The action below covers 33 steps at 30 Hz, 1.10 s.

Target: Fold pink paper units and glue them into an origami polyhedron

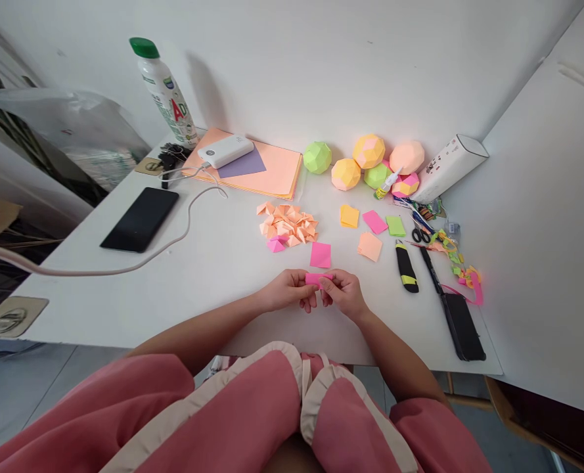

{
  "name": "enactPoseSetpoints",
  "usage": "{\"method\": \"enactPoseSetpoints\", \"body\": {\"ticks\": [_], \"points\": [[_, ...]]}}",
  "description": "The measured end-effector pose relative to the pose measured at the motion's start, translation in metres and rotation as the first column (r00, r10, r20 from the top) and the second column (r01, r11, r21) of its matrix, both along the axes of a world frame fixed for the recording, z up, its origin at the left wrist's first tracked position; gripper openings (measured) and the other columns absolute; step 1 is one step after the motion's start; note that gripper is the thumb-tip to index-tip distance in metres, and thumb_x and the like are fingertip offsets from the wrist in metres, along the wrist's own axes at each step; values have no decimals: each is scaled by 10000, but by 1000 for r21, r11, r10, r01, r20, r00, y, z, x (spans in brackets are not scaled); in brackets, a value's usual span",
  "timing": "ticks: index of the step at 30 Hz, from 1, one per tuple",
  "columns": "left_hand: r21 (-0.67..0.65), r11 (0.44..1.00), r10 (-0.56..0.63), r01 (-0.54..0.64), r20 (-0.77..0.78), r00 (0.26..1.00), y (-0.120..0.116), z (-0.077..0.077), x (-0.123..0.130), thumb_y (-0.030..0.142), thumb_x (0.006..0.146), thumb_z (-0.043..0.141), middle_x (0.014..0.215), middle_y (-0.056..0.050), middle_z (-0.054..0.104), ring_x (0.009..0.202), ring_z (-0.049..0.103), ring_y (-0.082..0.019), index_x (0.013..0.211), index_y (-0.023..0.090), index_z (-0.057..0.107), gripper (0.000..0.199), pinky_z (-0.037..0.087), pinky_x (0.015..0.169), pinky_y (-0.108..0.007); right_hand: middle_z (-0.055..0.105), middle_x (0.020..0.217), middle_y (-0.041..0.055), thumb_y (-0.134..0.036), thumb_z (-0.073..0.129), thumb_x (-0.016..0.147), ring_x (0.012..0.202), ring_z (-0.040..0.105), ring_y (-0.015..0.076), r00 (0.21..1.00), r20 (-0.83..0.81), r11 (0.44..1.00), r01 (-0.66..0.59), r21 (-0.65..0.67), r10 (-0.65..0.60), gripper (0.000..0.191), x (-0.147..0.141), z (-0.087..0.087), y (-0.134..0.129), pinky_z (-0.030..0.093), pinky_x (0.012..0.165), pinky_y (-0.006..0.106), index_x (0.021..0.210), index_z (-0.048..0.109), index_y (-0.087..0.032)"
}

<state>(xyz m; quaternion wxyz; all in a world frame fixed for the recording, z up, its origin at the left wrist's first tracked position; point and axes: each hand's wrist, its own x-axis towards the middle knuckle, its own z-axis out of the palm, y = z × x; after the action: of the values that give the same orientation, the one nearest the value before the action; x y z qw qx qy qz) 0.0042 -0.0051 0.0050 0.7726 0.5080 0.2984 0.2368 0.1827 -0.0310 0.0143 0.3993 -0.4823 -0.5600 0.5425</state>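
A small piece of pink paper [318, 279], folded into a narrow strip, is pinched between both hands above the white table. My left hand [288, 290] grips its left end, and my right hand [344, 293] has its thumb on the right part. Just beyond the fingers lies a flat pink paper square [320, 255]. Behind it, to the left, is a heap of folded peach paper pieces [292, 225], with a folded pink piece [276, 244] at its near edge.
Stacks of orange [349, 216], pink [375, 222], green [396, 226] and peach squares [370, 246] lie right of the heap. A utility knife [406, 267], scissors [420, 235] and black case [462, 326] are farther right. Paper balls [345, 174] line the wall. A phone [140, 219] and bottle [166, 92] stand left.
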Motion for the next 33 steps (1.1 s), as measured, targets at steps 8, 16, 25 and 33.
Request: {"method": "enactPoseSetpoints", "body": {"ticks": [8,16,25,33], "points": [[51,998,41,-41,-6,999,-2,3,1,391,789,615,654,-40,661,520,600,-109,811,129,598,263,507,523,-235,571,537,-24,-382,610,790,456,533,95,1000,-14,1000,-28,2,28,221,0,2,1,466,454,231,772,583,-164],[260,961,132,-91,-146,980,-5,1,0,322,770,584,637,-16,642,524,580,-107,758,153,560,171,491,520,-233,621,652,10,-286,592,749,533,604,124,993,108,997,-53,51,47,132,2,2,1,517,507,262,769,605,-157],[327,943,131,-62,-192,973,-5,3,0,282,755,567,581,1,628,498,576,-105,748,156,567,126,459,499,-217,590,563,-15,-208,574,711,441,563,111,976,203,996,-85,33,77,53,2,-4,-1,465,428,233,725,587,-158],[155,975,182,-160,-140,973,-3,7,-1,318,748,614,558,2,630,456,572,-103,749,152,540,182,453,479,-222,545,514,-40,-172,559,688,407,524,93,971,240,999,2,46,-13,50,19,12,6,441,420,223,646,531,-172]]}}
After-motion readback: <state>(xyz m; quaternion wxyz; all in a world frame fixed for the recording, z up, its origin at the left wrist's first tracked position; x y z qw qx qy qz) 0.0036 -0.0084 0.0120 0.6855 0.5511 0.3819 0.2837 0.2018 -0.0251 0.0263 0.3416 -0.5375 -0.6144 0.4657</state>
